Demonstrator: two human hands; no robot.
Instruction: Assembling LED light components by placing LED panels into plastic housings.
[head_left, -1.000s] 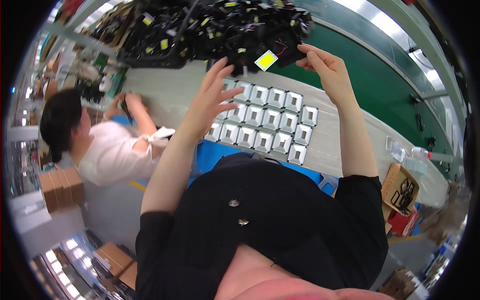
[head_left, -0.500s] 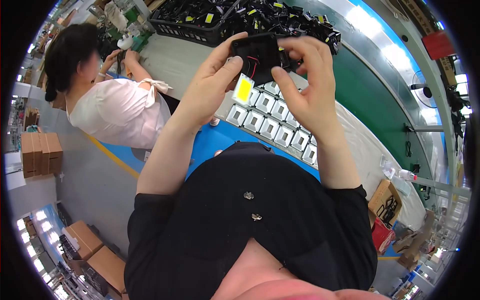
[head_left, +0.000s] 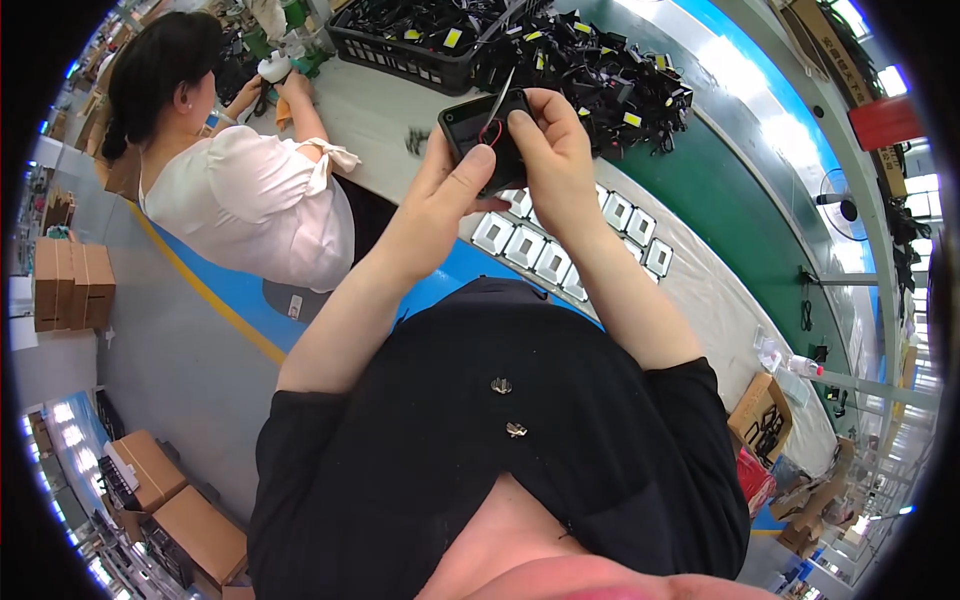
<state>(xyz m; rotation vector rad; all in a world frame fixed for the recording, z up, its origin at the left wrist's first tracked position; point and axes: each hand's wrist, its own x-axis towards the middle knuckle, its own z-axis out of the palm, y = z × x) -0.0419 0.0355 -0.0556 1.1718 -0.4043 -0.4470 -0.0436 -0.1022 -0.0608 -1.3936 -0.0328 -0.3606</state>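
Note:
In front of me, above the table, my left hand (head_left: pixel 445 190) grips a shallow black lamp housing (head_left: pixel 468 128) from its left and near side, thumb over the rim. My right hand (head_left: pixel 552 140) holds the housing's right side, its thumb bent down onto it. A red wire (head_left: pixel 491 132) loops out of the open interior between both thumbs. Above it, a thin pale strip (head_left: pixel 503 95) stands up by my right thumb, perhaps a board seen edge-on. Under my hands lie rows of white reflector frames (head_left: pixel 525 246) with dark rims.
A black plastic basket (head_left: pixel 400 58) of lamp parts stands at the far side, beside a heap of black parts (head_left: pixel 610 85) with yellow LED panels. At left a co-worker (head_left: pixel 245 205) handles something at a green fixture. A cardboard box (head_left: pixel 762 420) stands at right.
My right hand has come in from beside the housing and closed on its edge. The yellow LED board no longer hangs at the near side. The view has shifted slightly.

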